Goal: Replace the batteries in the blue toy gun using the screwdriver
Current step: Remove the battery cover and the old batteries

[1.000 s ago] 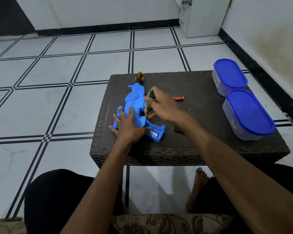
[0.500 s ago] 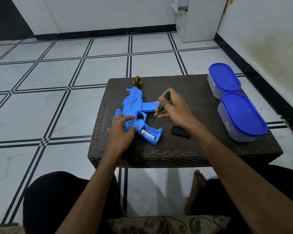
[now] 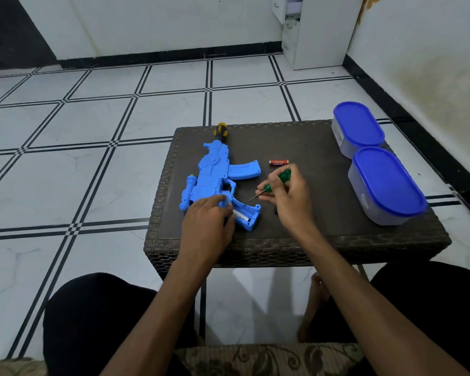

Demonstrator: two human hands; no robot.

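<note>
Lying flat on the dark woven table (image 3: 310,240), the blue toy gun (image 3: 215,175) sits toward the left edge, its yellow-and-black muzzle tip reaching the far edge and its handle pointing back toward the near edge. The handle's battery compartment (image 3: 246,213) is uncovered, and a white-labelled battery shows inside it. The left hand (image 3: 206,223) rests on the rear of the gun, fingers laid over the body just beside the open compartment and lightly bent; they press down on it rather than wrap round it. The right hand (image 3: 288,202) pinches the green-handled screwdriver (image 3: 274,183) between fingers and thumb, holding it tilted, with the thin metal shaft slanting down to the left so its tip sits at the upper rim of the compartment. A loose red battery (image 3: 278,162) lies on the table just beyond the right hand, beside the gun's magazine. Two clear containers with blue lids (image 3: 385,180) stand touching one another along the right edge, one toward the far right corner. Beneath the table lies a white tiled floor (image 3: 65,158) with black lines.
</note>
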